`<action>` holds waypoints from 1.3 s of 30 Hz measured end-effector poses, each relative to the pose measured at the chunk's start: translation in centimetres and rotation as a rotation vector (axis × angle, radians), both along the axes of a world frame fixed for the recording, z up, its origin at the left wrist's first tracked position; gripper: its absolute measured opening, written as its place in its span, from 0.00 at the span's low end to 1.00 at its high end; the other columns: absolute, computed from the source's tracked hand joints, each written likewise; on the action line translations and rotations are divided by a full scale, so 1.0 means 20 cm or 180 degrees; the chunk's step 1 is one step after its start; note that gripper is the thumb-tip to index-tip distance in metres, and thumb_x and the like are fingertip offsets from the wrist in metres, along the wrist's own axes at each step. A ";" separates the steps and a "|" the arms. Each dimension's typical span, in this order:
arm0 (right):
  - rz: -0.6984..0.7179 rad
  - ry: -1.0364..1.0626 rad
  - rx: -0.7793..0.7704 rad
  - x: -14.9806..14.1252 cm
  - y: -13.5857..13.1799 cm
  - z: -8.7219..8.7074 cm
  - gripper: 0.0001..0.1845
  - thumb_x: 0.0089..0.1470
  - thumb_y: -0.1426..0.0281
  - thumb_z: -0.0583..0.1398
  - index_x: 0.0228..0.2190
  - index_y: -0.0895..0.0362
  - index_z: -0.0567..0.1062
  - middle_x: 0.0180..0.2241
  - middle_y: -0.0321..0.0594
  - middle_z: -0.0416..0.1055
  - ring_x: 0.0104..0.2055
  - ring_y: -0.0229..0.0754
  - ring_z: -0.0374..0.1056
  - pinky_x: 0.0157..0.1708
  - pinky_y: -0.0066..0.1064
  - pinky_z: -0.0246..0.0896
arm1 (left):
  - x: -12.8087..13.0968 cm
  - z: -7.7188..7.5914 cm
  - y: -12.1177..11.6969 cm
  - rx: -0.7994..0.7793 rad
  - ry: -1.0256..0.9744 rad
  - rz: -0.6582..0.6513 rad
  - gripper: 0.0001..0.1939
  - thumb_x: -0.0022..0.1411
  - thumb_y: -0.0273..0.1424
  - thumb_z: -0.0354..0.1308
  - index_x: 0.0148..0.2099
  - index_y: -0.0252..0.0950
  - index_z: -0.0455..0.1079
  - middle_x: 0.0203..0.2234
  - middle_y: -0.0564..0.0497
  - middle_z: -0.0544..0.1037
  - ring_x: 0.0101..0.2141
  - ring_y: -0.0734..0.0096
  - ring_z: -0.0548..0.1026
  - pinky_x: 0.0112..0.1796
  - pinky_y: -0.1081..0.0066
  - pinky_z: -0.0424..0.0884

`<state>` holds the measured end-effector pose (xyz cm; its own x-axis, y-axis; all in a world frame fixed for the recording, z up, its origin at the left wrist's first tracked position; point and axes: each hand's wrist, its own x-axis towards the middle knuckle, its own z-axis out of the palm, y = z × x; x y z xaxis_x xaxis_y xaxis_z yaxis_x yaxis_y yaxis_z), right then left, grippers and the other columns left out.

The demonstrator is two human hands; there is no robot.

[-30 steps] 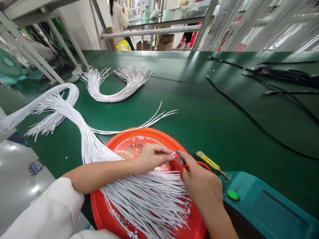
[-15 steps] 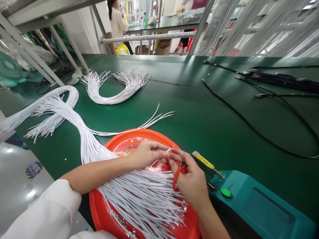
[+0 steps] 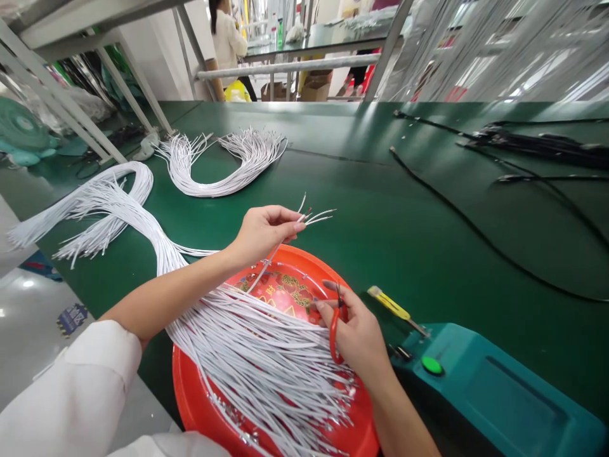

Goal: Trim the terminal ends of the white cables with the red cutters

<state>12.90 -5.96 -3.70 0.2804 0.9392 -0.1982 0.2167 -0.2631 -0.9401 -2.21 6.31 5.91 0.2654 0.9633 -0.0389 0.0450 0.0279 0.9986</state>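
My left hand is raised above the far rim of the red tray and pinches one thin white wire that slopes down to the bundle. My right hand rests over the tray's right side, fingers closed round red-handled scissors. A thick bundle of white wires fans across the tray, its stripped ends pointing right. A few separate white wires lie on the green belt just beyond my left hand.
More white wire bundles lie at the far left of the green belt. A yellow-handled tool lies beside a teal machine with a green button. Black cables cross the right side. A person stands far behind.
My left hand has lifted away from the scissors and moved to the far side of the tray, drawing one wire with it. My right hand stays low, still gripping the scissors.
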 end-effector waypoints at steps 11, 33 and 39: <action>-0.1204 0.1057 0.0355 0.06 -0.02 0.16 0.25 0.42 0.58 0.66 0.42 0.56 0.71 0.31 0.39 0.75 0.30 0.37 0.70 0.30 0.28 0.66 | 0.03 -0.26 0.14 0.0105 0.0839 0.0015 0.07 0.51 0.27 0.60 0.33 0.28 0.73 0.18 0.54 0.71 0.20 0.81 0.67 0.26 0.76 0.64; -0.1451 0.1172 0.0528 0.09 -0.02 0.21 0.23 0.41 0.61 0.67 0.39 0.55 0.71 0.29 0.37 0.75 0.26 0.34 0.69 0.25 0.25 0.66 | -0.01 -0.34 0.20 0.1793 0.3284 -0.0527 0.19 0.61 0.35 0.52 0.51 0.32 0.67 0.46 0.41 0.71 0.46 0.61 0.69 0.45 0.67 0.65; -0.1444 0.0978 0.0692 0.12 -0.02 0.19 0.21 0.43 0.62 0.67 0.39 0.56 0.71 0.27 0.36 0.75 0.27 0.36 0.70 0.27 0.27 0.66 | 0.09 -0.26 -0.03 0.1197 0.2937 -0.1731 0.17 0.57 0.41 0.55 0.42 0.34 0.72 0.34 0.46 0.76 0.34 0.66 0.72 0.36 0.70 0.67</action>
<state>15.37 -6.41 0.19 0.6238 0.7671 -0.1502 -0.1634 -0.0599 -0.9847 -0.43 5.65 0.72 0.6722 0.7209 -0.1689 0.6825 -0.5148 0.5188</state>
